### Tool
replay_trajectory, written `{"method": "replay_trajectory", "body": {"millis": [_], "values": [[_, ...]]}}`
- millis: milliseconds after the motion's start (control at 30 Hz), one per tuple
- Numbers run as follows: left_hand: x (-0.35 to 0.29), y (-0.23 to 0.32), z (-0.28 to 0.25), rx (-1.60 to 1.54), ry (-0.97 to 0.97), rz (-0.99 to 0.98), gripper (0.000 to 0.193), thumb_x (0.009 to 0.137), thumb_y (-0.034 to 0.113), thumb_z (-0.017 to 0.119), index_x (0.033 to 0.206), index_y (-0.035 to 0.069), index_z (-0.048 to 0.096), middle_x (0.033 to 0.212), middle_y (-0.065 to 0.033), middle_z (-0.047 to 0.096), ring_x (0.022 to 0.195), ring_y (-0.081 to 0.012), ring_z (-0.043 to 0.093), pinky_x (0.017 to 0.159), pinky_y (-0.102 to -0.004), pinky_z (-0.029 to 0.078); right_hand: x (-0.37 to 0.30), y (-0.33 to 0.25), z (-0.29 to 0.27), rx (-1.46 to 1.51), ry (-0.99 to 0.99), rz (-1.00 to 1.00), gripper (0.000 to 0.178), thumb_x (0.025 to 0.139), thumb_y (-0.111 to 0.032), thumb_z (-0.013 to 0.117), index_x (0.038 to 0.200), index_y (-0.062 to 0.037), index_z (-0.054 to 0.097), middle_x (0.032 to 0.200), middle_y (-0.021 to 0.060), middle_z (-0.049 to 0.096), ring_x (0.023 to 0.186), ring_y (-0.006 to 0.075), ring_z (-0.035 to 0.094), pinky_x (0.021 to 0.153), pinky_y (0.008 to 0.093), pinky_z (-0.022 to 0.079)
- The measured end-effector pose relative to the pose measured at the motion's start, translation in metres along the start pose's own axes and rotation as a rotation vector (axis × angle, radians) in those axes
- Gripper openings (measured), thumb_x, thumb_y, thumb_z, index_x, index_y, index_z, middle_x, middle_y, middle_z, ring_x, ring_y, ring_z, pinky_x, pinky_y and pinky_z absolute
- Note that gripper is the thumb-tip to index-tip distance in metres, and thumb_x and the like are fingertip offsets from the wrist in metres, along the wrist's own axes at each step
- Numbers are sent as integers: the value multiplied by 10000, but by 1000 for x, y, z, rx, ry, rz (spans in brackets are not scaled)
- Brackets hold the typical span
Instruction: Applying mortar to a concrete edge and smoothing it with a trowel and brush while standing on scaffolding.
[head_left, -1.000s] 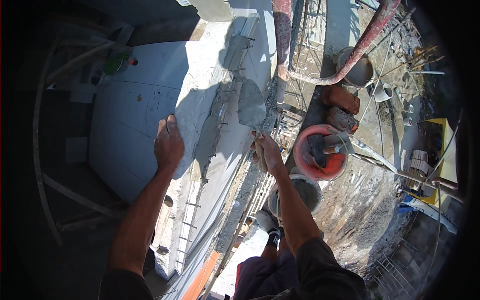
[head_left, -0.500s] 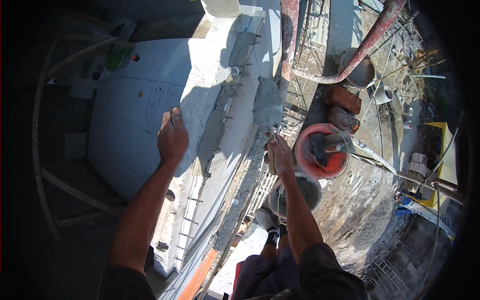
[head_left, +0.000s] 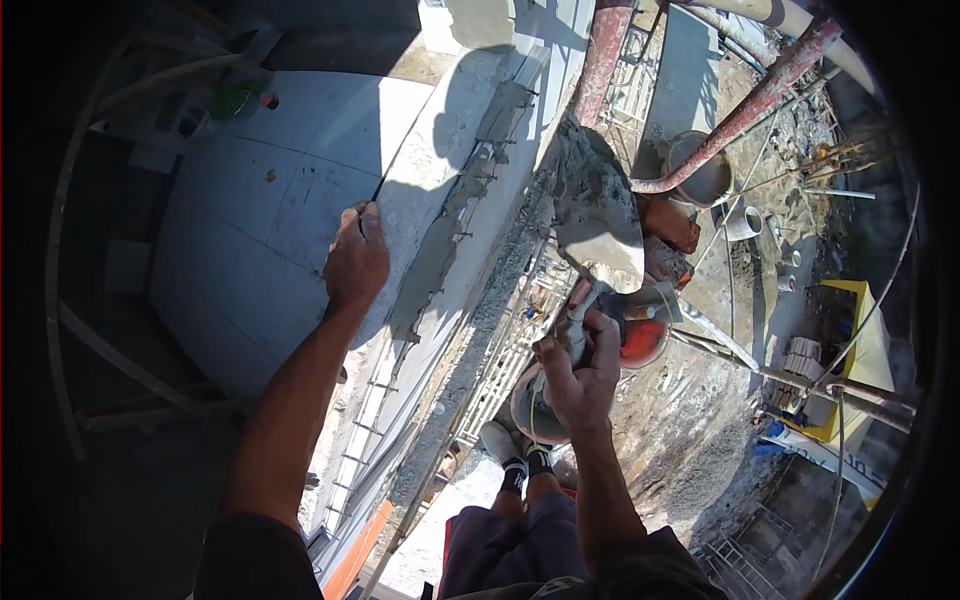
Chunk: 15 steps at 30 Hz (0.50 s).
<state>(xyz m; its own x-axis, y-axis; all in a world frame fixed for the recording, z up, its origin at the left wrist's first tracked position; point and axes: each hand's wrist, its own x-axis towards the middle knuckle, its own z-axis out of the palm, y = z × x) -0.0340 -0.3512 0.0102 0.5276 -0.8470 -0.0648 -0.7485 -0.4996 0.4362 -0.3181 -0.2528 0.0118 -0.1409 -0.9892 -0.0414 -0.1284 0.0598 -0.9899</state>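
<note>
My right hand (head_left: pixel 583 375) is closed round the handle of a trowel (head_left: pixel 612 255), whose wide blade points away from me. Wet grey mortar (head_left: pixel 595 185) covers much of that blade, which is out beyond the wall's outer side. At the left, my left hand (head_left: pixel 357 258) has its fingers curled over the inner edge of a pale concrete ledge (head_left: pixel 415 225). A rough strip of grey mortar (head_left: pixel 432 262) runs along the ledge's outer edge, with short wire ends sticking out of it.
Partly behind my right hand are a red bucket (head_left: pixel 645 342) and a grey bucket (head_left: pixel 530 400). Bricks (head_left: pixel 672 225) lie beyond them. Red-stained poles (head_left: pixel 740 110) cross at upper right. My shoes (head_left: pixel 502 443) are beside metal lattice (head_left: pixel 495 395). Pale panels (head_left: pixel 250 220) lie at left.
My right hand and the trowel have come right and nearer, away from the wall, and the blade has turned. My left hand stays at the ledge; the whole view has shifted slightly.
</note>
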Motion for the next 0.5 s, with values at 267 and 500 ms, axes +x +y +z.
{"method": "replay_trajectory", "body": {"millis": [267, 500], "values": [[1, -1, 6, -49, 3, 88, 468, 1031, 438, 354, 1271, 90, 557, 1232, -182, 625, 1121, -412, 592, 941, -483, 466, 37, -49, 125, 13, 75, 287, 472, 907, -153, 650, 1184, 32, 315, 984, 226, 585, 712, 204, 632, 606, 323, 517], [-1, 3, 1, -70, -44, 40, 487, 1028, 456, 333, 1290, 106, 548, 1243, -196, 629, 1130, -441, 584, 946, -505, 452, 44, -76, 112, 307, -23, 525, 413, 929, -156, 606, 1177, 0, 314, 866, 151, 580, 578, 179, 593, 479, 333, 497]]}}
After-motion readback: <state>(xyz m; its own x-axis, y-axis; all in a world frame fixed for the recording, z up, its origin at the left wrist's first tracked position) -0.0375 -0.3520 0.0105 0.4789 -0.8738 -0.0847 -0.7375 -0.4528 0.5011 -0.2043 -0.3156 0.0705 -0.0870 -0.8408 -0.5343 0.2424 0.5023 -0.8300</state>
